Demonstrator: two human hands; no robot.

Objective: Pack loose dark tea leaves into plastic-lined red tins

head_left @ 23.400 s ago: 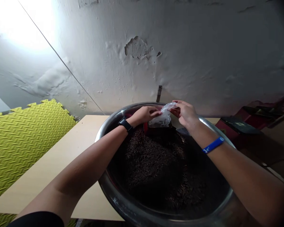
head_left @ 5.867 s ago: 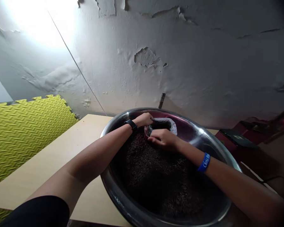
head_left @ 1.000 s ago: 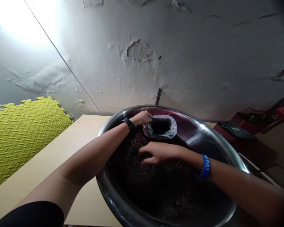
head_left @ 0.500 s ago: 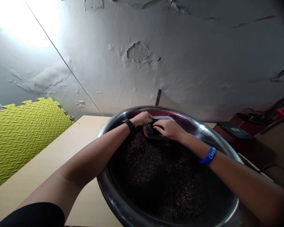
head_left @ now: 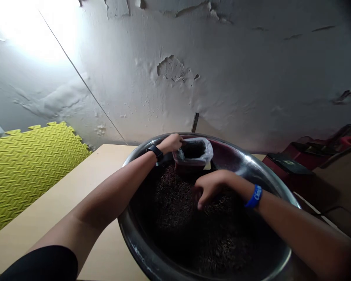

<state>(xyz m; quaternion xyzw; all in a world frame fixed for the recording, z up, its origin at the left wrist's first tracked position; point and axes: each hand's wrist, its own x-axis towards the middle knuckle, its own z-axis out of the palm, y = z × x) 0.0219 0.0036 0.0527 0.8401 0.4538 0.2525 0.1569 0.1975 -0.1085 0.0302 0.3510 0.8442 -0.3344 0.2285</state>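
Note:
A large steel basin holds a heap of dark, dry loose flakes, like tea leaves. At its far side stands a dark red box lined with a clear plastic bag, its mouth spread open and dark inside. My left hand, with a black watch on the wrist, pinches the left rim of the bag. Over the flakes, below the box, hangs my right hand, a blue wristband behind it. Its fingers curl downward with the thumb apart, and nothing shows between them.
The basin rests on a pale wooden table. Yellow foam mats lie at the left. Behind is a grey wall with peeling paint. Dark red boxes stand at the right.
My right hand has left the bag's mouth and come down toward me, over the flakes. The bag's opening now shows wide, with my left hand still at its rim.

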